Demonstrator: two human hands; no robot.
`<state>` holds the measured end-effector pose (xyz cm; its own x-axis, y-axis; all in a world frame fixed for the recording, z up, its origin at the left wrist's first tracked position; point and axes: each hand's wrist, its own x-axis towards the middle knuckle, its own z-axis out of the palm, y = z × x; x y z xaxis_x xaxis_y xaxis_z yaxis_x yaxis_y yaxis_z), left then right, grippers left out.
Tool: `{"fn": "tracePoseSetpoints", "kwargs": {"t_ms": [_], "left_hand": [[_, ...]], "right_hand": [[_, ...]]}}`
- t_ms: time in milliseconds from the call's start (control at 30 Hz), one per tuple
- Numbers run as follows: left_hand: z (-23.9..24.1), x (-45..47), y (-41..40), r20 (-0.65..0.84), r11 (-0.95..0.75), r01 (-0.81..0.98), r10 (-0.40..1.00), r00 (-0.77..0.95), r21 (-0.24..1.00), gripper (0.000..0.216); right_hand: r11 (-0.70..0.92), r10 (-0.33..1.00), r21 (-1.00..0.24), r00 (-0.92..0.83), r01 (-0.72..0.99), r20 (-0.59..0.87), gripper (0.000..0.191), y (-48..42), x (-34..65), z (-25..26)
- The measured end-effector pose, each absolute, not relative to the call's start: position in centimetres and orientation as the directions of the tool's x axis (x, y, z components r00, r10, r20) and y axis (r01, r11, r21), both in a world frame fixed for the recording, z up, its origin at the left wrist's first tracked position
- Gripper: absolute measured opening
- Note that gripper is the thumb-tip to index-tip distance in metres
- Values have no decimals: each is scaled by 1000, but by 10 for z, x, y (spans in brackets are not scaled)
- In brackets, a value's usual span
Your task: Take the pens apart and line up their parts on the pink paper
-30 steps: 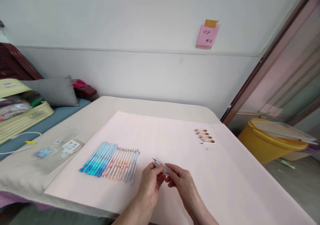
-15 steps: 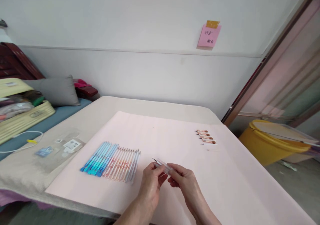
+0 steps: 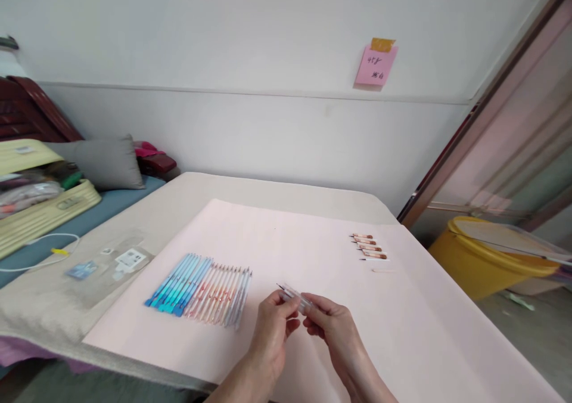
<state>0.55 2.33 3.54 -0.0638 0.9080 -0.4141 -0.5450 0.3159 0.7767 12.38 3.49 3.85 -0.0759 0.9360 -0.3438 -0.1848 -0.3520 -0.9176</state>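
Observation:
In front of me, above the pink sheet (image 3: 313, 248), both hands hold one slim pen with a clear, whitish body (image 3: 290, 290). Its thin dark tip points up and to the left. My left hand (image 3: 273, 325) pinches the tip half between thumb and fingers. My right hand (image 3: 331, 324) grips the other end; the fingers hide much of the pen. Left of my hands lies a tight row of pens: blue ones (image 3: 179, 284), orange-and-white ones (image 3: 215, 293) and grey-white ones (image 3: 242, 295).
At the sheet's right lie several short pen parts with brown ends (image 3: 369, 248) and a thin pale stick (image 3: 383, 270). Clear plastic packaging (image 3: 129, 260) rests on the left cloth. A yellow bin (image 3: 469, 254) stands off the right edge. The wall carries a pink note (image 3: 376, 66).
Both hands keep their hold on the pen and have barely moved. The whole view has shifted very slightly.

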Motion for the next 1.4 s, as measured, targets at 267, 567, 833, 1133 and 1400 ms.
{"fn": "tracePoseSetpoints", "kwargs": {"t_ms": [267,567,833,1133,1400], "left_hand": [[36,5,25,-405,267,-618,910,-92,739,19],[36,6,25,-424,307,-623,904,-44,719,13],[33,6,25,-423,309,-608,905,-48,731,15],[34,7,25,-404,289,-643,914,-36,709,15],[40,4,28,-393,329,-639,918,46,695,17]], "right_hand": [[-331,943,-928,-41,-172,-329,31,37,128,40],[-280,959,-957,-56,-72,-277,31,39,130,38],[-298,951,-954,-93,-30,-294,28,39,129,38],[-319,948,-937,-77,-146,-310,29,38,127,37],[-340,940,-910,-108,-238,-323,30,43,128,35]]}}
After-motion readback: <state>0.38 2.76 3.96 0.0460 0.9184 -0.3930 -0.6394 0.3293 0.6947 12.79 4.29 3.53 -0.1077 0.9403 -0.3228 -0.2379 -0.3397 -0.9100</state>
